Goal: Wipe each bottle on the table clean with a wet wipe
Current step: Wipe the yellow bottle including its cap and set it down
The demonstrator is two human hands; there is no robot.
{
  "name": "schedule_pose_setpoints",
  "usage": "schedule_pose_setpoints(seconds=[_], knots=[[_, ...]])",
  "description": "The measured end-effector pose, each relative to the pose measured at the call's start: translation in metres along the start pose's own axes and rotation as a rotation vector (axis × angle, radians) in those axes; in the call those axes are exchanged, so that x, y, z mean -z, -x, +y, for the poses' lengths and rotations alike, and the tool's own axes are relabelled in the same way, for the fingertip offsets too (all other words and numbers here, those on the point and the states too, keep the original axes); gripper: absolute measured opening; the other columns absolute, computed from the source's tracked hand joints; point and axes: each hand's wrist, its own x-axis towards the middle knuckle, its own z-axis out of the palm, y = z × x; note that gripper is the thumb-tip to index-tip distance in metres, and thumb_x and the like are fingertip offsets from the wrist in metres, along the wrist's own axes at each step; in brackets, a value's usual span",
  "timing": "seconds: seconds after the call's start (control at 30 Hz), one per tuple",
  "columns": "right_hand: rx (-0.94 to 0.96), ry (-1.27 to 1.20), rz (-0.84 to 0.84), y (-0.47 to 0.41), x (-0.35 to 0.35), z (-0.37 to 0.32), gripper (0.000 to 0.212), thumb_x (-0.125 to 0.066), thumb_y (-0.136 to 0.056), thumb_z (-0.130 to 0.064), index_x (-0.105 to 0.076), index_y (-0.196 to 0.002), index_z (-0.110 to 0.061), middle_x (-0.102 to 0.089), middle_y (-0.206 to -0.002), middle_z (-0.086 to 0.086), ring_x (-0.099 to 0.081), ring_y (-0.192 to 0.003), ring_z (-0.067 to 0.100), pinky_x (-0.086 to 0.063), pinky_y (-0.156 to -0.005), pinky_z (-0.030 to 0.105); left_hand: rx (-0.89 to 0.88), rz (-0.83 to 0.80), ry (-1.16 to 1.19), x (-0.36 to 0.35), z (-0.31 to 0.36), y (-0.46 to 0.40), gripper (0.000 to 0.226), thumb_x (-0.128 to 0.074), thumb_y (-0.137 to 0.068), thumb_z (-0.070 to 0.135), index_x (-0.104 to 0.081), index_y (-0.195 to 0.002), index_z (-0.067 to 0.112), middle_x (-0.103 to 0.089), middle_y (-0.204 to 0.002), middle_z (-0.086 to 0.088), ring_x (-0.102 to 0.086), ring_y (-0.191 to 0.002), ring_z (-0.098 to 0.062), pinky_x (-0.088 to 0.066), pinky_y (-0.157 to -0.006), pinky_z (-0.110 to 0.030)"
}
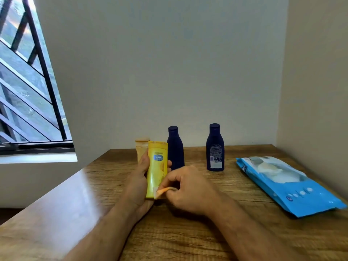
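My left hand [140, 178] grips a yellow lotion bottle [157, 166], held cap-down over the wooden table [207, 232]. My right hand [186, 191] pinches a wet wipe [162, 192] against the bottle's lower right side. Behind the yellow bottle stands a beige bottle [141, 147], partly hidden. A dark blue bottle [175, 147] stands upright just right of it. A second dark blue bottle [215, 147] stands further right, its back label facing me.
A blue pack of wet wipes [288, 185] lies flat on the table's right side. Walls close the table off at the back and right. A barred window [28, 91] is on the left.
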Motion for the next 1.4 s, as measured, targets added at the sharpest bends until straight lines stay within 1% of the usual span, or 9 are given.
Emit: schedule_pose_setpoints(seconds=[0.3,0.53,0.6,0.83,0.9,1.03,1.17,1.27,1.4], knots=[[-0.047,-0.201,0.600,-0.010,0.006,0.007,0.020,-0.066,-0.093,-0.027,-0.071,-0.112,-0.030,-0.069,-0.098,-0.013,-0.066,-0.087,0.002,-0.061,-0.074,0.027,0.103,-0.145,-0.086,-0.010,-0.003,0.007,0.047,-0.044,-0.101,0.037,-0.059,-0.137,0.011,-0.070,-0.099,-0.017,-0.065,-0.076,-0.027,-0.058,-0.066,-0.037],[0.006,-0.056,0.124,0.001,-0.009,-0.008,0.013,-0.072,-0.087,-0.031,-0.077,-0.099,-0.029,-0.069,-0.096,-0.016,-0.061,-0.090,-0.001,-0.053,-0.076,0.017,0.094,-0.051,-0.045,-0.007,0.000,0.008,0.051,-0.051,-0.098,0.045,-0.061,-0.135,0.011,-0.064,-0.128,-0.025,-0.062,-0.121,-0.038,-0.055,-0.094,-0.047],[0.024,-0.054,0.070,0.002,-0.010,-0.012,0.013,-0.073,-0.086,-0.033,-0.078,-0.097,-0.028,-0.071,-0.094,-0.016,-0.062,-0.091,0.000,-0.055,-0.078,0.020,0.072,-0.037,-0.026,-0.006,0.001,0.008,0.046,-0.050,-0.100,0.041,-0.065,-0.128,0.009,-0.068,-0.122,-0.025,-0.066,-0.116,-0.036,-0.057,-0.093,-0.046],[0.026,-0.142,0.560,-0.007,0.001,-0.008,0.015,-0.069,-0.091,-0.029,-0.076,-0.104,-0.031,-0.069,-0.093,-0.011,-0.062,-0.085,-0.001,-0.054,-0.073,0.015,0.111,-0.137,-0.071,-0.004,-0.004,0.006,0.039,-0.046,-0.097,0.034,-0.073,-0.110,0.008,-0.072,-0.092,-0.016,-0.067,-0.078,-0.027,-0.051,-0.076,-0.041],[0.034,-0.086,0.564,-0.008,0.001,-0.004,0.019,-0.067,-0.092,-0.026,-0.075,-0.107,-0.033,-0.067,-0.094,-0.010,-0.059,-0.087,0.000,-0.050,-0.074,0.010,0.109,-0.152,-0.080,-0.004,-0.005,0.006,0.038,-0.049,-0.096,0.034,-0.077,-0.104,0.010,-0.071,-0.092,-0.016,-0.066,-0.077,-0.026,-0.049,-0.075,-0.041],[0.037,-0.028,0.204,-0.004,-0.005,-0.006,0.024,-0.066,-0.090,-0.021,-0.076,-0.105,-0.036,-0.065,-0.098,-0.017,-0.057,-0.088,-0.001,-0.044,-0.072,0.009,0.094,-0.109,-0.015,-0.003,-0.003,0.005,0.036,-0.048,-0.098,0.033,-0.069,-0.120,0.014,-0.071,-0.106,-0.017,-0.070,-0.094,-0.031,-0.055,-0.085,-0.046],[-0.019,-0.091,-0.060,-0.001,-0.007,-0.009,0.018,-0.071,-0.084,-0.027,-0.079,-0.098,-0.036,-0.070,-0.095,-0.015,-0.059,-0.094,0.005,-0.055,-0.082,0.027,0.032,-0.065,0.065,-0.004,-0.001,0.005,0.037,-0.040,-0.104,0.033,-0.062,-0.133,0.026,-0.070,-0.125,-0.018,-0.070,-0.110,-0.033,-0.061,-0.085,-0.046],[-0.036,-0.083,0.057,-0.001,-0.002,-0.008,0.018,-0.068,-0.086,-0.025,-0.079,-0.099,-0.032,-0.073,-0.091,-0.013,-0.063,-0.087,0.005,-0.059,-0.077,0.029,0.060,-0.113,0.019,-0.005,-0.002,0.007,0.037,-0.036,-0.107,0.025,-0.061,-0.134,0.026,-0.071,-0.121,-0.017,-0.072,-0.101,-0.030,-0.060,-0.086,-0.045],[-0.054,-0.168,0.504,-0.007,0.008,0.001,0.019,-0.066,-0.090,-0.022,-0.078,-0.102,-0.032,-0.072,-0.097,-0.006,-0.065,-0.082,0.006,-0.060,-0.068,0.024,0.096,-0.150,-0.086,-0.008,-0.004,0.008,0.038,-0.036,-0.105,0.026,-0.064,-0.131,0.021,-0.074,-0.102,-0.012,-0.071,-0.079,-0.023,-0.058,-0.076,-0.040]])
